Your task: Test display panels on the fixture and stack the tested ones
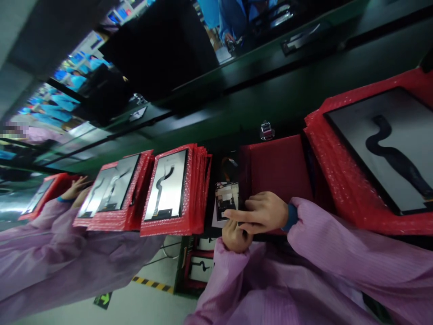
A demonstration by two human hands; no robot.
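My left hand is curled closed at the near edge of a small panel with exposed circuitry. What its fingers hold, if anything, is hidden. Just above it, my right hand reaches in from the right, its index finger stretched across the panel's near part and its other fingers partly bent. Nothing shows in that hand. A flex cable curves up from the panel's far end. To its right lies a dark red flat sheet, partly under my right forearm and hand.
Stacks of red bubble bags with screens on top stand left and right. Another stack lies farther left, by a co-worker's hand. A metal clip sits behind. Below is a crate with more screens.
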